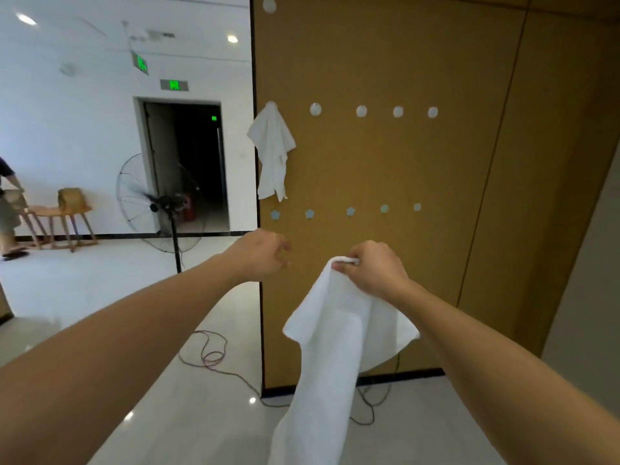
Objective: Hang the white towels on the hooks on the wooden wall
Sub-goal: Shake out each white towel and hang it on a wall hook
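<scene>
right hand (372, 268) pinching soft white towel (332, 347), left hand (265, 255) loosely curled, empty, round hooks (361, 111)

From my feed the room reads bright and evenly lit, mostly by the recessed ceiling lights (26, 19) at upper left, which blow out to white spots. The glossy floor (100, 286) throws back small glints of them. The open doorway (198, 162) is nearly black, with no detail inside. The wooden wall (385, 169) darkens toward the right edge and corners. I see strong wide-angle bending: the wall's seams lean and my forearms balloon at the bottom corners. The left hand (260, 255) is slightly smeared at the fingers; the white towel (335, 347) is close to overexposed, folds faint.
</scene>
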{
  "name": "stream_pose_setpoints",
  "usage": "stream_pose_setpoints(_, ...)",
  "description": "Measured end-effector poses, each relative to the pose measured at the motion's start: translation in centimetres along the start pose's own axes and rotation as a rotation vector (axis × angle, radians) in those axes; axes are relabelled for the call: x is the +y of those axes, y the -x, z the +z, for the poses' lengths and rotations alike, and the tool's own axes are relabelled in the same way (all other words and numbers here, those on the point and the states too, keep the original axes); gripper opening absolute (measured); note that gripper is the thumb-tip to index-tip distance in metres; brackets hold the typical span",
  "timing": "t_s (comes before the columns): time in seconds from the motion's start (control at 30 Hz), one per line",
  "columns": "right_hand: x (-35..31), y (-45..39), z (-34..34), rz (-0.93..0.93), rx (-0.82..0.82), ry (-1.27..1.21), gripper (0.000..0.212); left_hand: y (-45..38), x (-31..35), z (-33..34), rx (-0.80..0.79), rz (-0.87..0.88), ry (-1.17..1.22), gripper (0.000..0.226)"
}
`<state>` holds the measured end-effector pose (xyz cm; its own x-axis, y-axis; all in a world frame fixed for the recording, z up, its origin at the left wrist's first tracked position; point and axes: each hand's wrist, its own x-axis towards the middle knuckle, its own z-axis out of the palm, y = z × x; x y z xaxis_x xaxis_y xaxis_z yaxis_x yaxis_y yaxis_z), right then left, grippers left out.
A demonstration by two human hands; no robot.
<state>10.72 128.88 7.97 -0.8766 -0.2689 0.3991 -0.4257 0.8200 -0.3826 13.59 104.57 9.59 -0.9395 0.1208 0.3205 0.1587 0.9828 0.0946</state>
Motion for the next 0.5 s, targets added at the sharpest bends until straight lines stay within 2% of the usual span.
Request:
stream_pose_setpoints(0.23,3.0,-11.8,3.3,-0.111,-0.068,0.01,0.039,-9.8,-2.5,2.1,-0.105,-0.007,-0.057,0.043)
stream_pose_setpoints(0.5,6.1,-26.4,6.4,-0.145,0.018,0.034,0.044,-23.1,-5.5,5.8,-0.039,0.053,0.167,0.038)
